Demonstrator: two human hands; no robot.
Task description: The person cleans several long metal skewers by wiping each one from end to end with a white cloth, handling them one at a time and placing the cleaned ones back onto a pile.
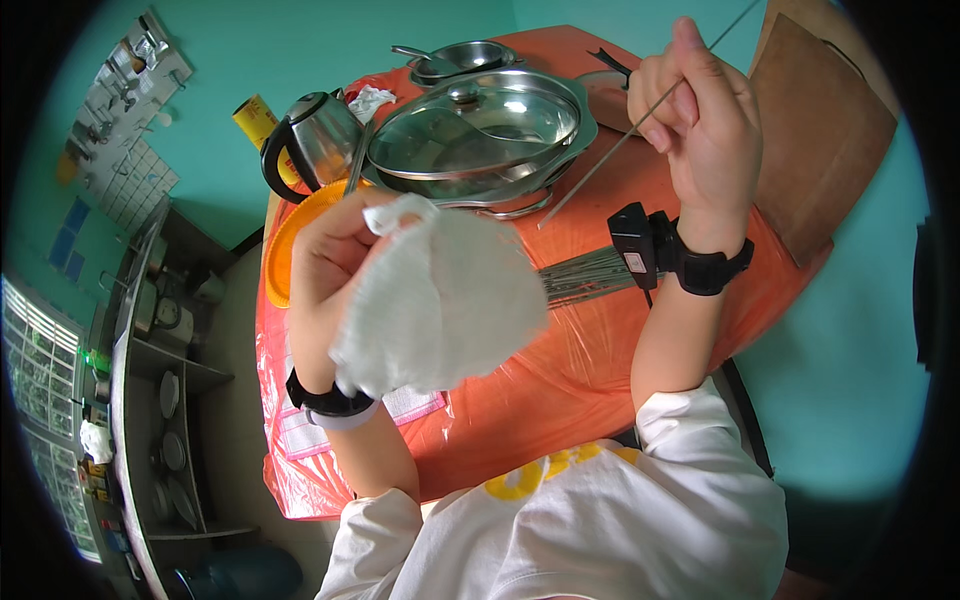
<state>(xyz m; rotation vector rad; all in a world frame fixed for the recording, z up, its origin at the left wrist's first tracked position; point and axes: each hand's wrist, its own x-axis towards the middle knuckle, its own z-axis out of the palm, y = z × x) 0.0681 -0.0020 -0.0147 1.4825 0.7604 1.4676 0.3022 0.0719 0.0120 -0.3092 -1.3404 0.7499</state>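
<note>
My left hand point(330, 259) pinches a limp white tissue or cloth point(457, 300), which hangs open over the table's middle and hides part of what lies behind it. Raised at the upper right, my right hand point(701, 112) grips a thin metal skewer point(596, 166). The skewer slants down to the left, and its lower tip is apart from the white sheet. A bundle of similar thin skewers point(589, 276) lies on the orange plastic-covered table point(525, 420), partly hidden by the sheet and by the black device point(636, 244) on my right wrist.
A glass-lidded steel pot point(472, 142) stands at the table's back, with a steel bowl point(469, 58) behind it. To the left are an electric kettle point(326, 135) and an orange plate point(285, 259). A checked cloth point(307, 435) lies near the front left. A brown board point(817, 135) leans at the right.
</note>
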